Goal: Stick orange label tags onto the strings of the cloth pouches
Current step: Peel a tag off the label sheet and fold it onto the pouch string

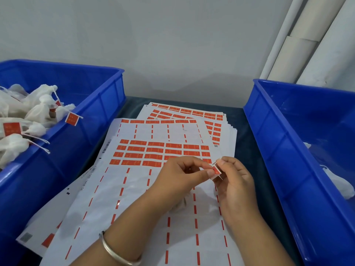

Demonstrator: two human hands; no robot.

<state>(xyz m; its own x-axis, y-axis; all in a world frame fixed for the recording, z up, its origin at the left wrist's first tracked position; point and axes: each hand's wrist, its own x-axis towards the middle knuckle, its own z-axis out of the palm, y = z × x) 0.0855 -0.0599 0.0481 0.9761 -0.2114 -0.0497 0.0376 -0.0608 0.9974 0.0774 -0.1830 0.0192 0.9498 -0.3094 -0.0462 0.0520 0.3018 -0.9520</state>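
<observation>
Blue plastic bins flank a dark table; the left bin [63, 120], at nine o'clock, holds white cloth pouches [23, 116] whose strings already carry orange tags [71, 119]; the right bin [288, 143], at three o'clock, holds a few untagged white pouches [338, 184], partly cut off by the frame edge; between the bins lie overlapping label sheets [146, 150], some rows of orange labels unpeeled, others stripped bare; at six o'clock the left hand [180, 175], a silver bangle [115, 250] on its wrist, and the right hand [233, 179] meet, thumbs and forefingers of both pinching one orange label tag [216, 171] folded round a thin white string; the pouch beneath the hands is mostly hidden; the label print is unreadable.
</observation>
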